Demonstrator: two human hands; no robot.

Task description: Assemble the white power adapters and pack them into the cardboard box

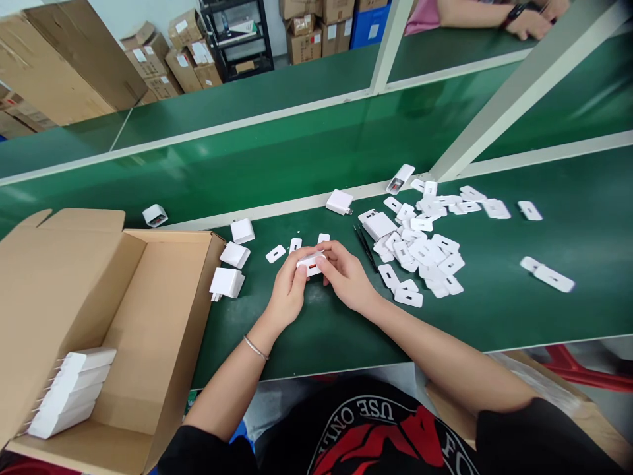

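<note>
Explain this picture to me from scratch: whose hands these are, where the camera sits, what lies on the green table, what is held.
There is no machine here: a person works with bare hands, and the camera sits on that person's head, looking down. The left hand and right hand together pinch a white adapter over the green table. To the right lies a heap of flat white covers, with black tweezers beside it. To the left stands an open cardboard box holding a row of white adapters; loose adapters lie beside it. The hand at the far top right is someone else's.
</note>
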